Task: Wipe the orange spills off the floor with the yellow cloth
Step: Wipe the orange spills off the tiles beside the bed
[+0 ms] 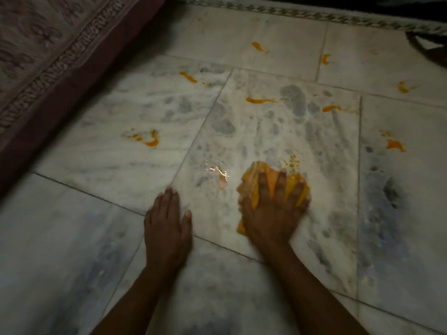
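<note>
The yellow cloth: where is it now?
In the head view the yellow cloth lies on the floor right of centre, under the right hand, with orange drops beyond it and the left hand to its left.

Left hand (pixel 167 226), right hand (pixel 273 213): bare forearms, short pale fingernails.

The crumpled yellow cloth (pixel 250 176) lies on the grey-veined white marble floor (pixel 72 262) under the right hand (pixel 271 213); the left hand (pixel 167 226) rests on the floor to its left. Farther off, orange spills (pixel 260 100) dot the tiles, and a patterned maroon-edged bedspread (pixel 48 56) lies at far left.
</note>
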Available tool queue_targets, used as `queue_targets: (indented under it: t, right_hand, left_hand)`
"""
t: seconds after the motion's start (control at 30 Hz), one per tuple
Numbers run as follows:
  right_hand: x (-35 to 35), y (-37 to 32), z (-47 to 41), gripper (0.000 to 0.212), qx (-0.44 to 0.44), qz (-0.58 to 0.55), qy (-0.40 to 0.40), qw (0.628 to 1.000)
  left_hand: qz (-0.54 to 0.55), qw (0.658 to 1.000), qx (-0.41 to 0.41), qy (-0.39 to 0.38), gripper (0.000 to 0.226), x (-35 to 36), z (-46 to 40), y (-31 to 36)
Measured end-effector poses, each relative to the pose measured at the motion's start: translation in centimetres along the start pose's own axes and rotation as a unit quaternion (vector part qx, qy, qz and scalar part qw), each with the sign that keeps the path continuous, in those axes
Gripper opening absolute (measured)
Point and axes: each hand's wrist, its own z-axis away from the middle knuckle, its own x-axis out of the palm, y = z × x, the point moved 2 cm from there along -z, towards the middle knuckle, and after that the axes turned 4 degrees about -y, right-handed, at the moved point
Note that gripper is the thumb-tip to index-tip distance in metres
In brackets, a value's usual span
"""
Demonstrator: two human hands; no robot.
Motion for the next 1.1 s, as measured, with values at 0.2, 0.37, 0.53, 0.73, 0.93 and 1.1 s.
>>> queue_targets:
  t: [0.2, 0.37, 0.53, 0.73, 0.93, 1.1]
  right_hand:
    - [-1.1, -2.0, 6.8, 0.078, -0.211, -0.001, 0.01, 0.977]
    - [1.3, -4.1, -2.3, 0.088, -0.038, 0.009, 0.025, 0.999]
    - [4.7, -14.3, -5.1, 0.069, -0.181, -0.038, 0.081, 0.979]
    - [1.1, -5.7, 0.0, 0.077, -0.248, -0.001, 0.004, 0.969]
    - [5.4, -17.2, -9.9, 0.076, -0.038, -0.044, 0.025, 0.998]
    - [3.7, -15.3, -0.8, 0.069, -0.274, -0.033, 0.05, 0.96]
  left_hand:
    - [-0.011, 0.998, 0.05, -0.027, 0.058, -2.2, -2.3, -2.6]
    - [-0.04, 0.997, -0.071, -0.004, 0.068, -2.1, -4.7, -6.4]
    - [-0.032, 0.996, -0.076, 0.015, 0.067, -1.5, -5.1, -6.8]
    - [-0.014, 0.997, -0.063, -0.042, 0.07, -3.3, -6.2, -7.7]
    - [-0.051, 0.994, -0.088, 0.033, 0.063, -2.7, -8.7, -11.3]
    - [-0.06, 0.99, -0.122, 0.027, 0.065, -3.6, -8.8, -11.2]
